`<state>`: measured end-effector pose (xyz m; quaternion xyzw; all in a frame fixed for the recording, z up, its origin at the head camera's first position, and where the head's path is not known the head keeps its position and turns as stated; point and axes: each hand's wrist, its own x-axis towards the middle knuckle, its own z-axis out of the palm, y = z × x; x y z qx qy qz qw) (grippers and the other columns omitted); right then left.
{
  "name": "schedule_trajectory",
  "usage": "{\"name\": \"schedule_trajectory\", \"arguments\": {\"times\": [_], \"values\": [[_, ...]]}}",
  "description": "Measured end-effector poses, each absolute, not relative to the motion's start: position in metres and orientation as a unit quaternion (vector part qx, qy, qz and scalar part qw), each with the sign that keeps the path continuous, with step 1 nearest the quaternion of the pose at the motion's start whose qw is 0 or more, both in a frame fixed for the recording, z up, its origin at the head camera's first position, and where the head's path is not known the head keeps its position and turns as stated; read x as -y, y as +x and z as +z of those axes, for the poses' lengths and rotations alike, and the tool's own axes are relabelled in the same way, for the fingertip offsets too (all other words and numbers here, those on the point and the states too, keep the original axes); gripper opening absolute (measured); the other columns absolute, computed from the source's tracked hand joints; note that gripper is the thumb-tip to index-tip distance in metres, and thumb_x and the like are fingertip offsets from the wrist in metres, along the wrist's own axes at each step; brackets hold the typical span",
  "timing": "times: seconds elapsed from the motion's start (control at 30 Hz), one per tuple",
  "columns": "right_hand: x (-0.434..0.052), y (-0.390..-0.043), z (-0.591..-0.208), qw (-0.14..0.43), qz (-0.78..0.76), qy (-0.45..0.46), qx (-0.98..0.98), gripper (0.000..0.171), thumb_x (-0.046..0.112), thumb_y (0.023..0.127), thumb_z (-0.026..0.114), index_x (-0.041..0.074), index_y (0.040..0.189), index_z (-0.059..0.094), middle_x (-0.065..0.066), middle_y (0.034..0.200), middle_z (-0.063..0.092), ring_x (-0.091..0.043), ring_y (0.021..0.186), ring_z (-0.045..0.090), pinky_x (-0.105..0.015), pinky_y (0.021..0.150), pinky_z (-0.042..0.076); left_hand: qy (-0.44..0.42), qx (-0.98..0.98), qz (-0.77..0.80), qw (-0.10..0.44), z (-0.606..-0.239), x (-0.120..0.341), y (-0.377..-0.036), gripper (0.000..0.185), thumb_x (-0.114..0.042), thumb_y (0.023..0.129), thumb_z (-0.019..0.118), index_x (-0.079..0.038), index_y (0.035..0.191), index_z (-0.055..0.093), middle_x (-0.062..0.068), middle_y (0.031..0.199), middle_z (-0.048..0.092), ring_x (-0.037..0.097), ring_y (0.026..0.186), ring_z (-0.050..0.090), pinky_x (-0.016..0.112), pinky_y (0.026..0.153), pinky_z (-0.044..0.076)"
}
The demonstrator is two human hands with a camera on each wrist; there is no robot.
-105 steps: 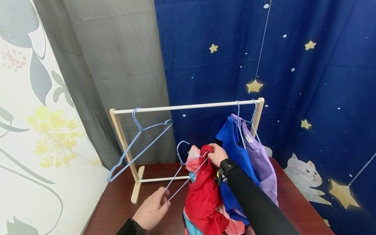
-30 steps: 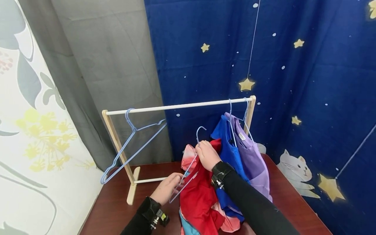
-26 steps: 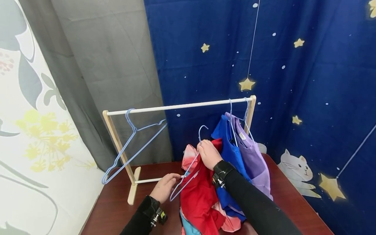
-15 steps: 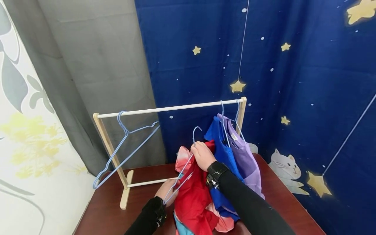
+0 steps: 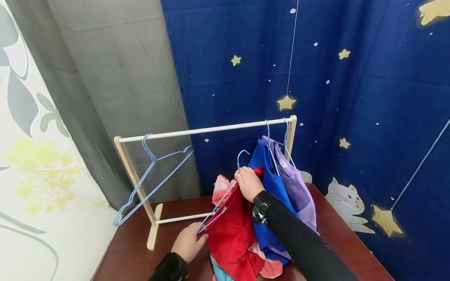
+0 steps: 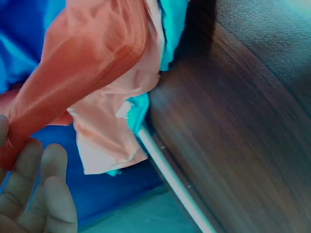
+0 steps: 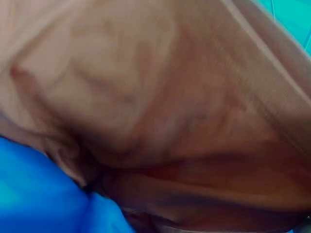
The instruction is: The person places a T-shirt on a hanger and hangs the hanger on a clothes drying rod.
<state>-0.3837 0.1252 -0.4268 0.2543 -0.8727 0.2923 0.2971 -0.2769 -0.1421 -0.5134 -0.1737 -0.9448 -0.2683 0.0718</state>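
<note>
2 arms in black sleeves reach in from the bottom of the head view. The right arm (image 5: 306,238) slants up and leftward, most of the forearm showing; the left arm (image 5: 166,270) shows only a short stretch, angled up and rightward. Each wrist wears a dark band. The right grip (image 5: 249,183) is the farther forward of the 2, its back turned upward, knuckles bent and fingers curled in. The left grip (image 5: 190,242) sits lower and nearer the body, well apart, thumb and forefinger brought together in a pinch. In the left wrist view, 3 of its fingers (image 6: 60,201) show, bent rather than straight.
</note>
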Motion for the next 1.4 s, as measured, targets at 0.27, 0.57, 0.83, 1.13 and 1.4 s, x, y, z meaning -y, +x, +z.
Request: {"name": "schedule_trajectory", "arguments": {"times": [0.27,0.57,0.83,1.13,1.4], "values": [[-0.127,-0.387,-0.423,0.281,0.277,0.246,0.885,0.020,0.006,0.101,0.049,0.006,0.087,0.062,-0.010,0.096,0.061,-0.031,0.098,0.055,-0.043,0.094,0.042,-0.192,0.945,-0.230,0.133,-0.492,0.155,-0.253,0.014,-0.019,0.087,0.078,-0.022,0.092,0.066,-0.012,0.085,0.059,0.003,0.067,0.051,0.026,0.061,0.046],[-0.126,-0.386,-0.422,0.276,0.269,0.252,0.888,0.019,0.008,0.101,0.048,0.007,0.088,0.061,-0.009,0.094,0.061,-0.031,0.099,0.055,-0.044,0.099,0.041,-0.210,0.937,-0.215,0.180,-0.461,0.152,-0.248,0.015,-0.017,0.089,0.076,-0.022,0.089,0.063,-0.012,0.081,0.056,0.002,0.062,0.045,0.023,0.057,0.044],[-0.114,-0.378,-0.419,0.272,0.246,0.303,0.879,0.017,0.010,0.101,0.050,0.007,0.089,0.062,-0.007,0.089,0.060,-0.029,0.094,0.055,-0.043,0.093,0.042,-0.211,0.925,-0.235,0.210,-0.443,0.126,-0.260,0.009,-0.016,0.090,0.074,-0.020,0.090,0.066,-0.008,0.085,0.062,0.007,0.071,0.057,0.029,0.067,0.052],[-0.101,-0.368,-0.424,0.285,0.228,0.335,0.869,0.021,0.012,0.102,0.051,0.011,0.082,0.057,-0.002,0.083,0.055,-0.024,0.085,0.053,-0.039,0.084,0.042,-0.215,0.913,-0.257,0.233,-0.439,0.093,-0.275,0.009,-0.009,0.089,0.074,-0.014,0.090,0.067,-0.001,0.088,0.066,0.019,0.080,0.066,0.038,0.074,0.054],[-0.102,-0.367,-0.429,0.292,0.245,0.315,0.869,0.017,0.010,0.101,0.054,0.011,0.085,0.057,0.000,0.081,0.053,-0.024,0.086,0.053,-0.039,0.084,0.042,-0.178,0.902,-0.323,0.223,-0.451,0.079,-0.280,0.036,-0.010,0.086,0.080,-0.012,0.107,0.050,-0.002,0.081,0.063,0.013,0.069,0.062,0.032,0.064,0.052]]}}
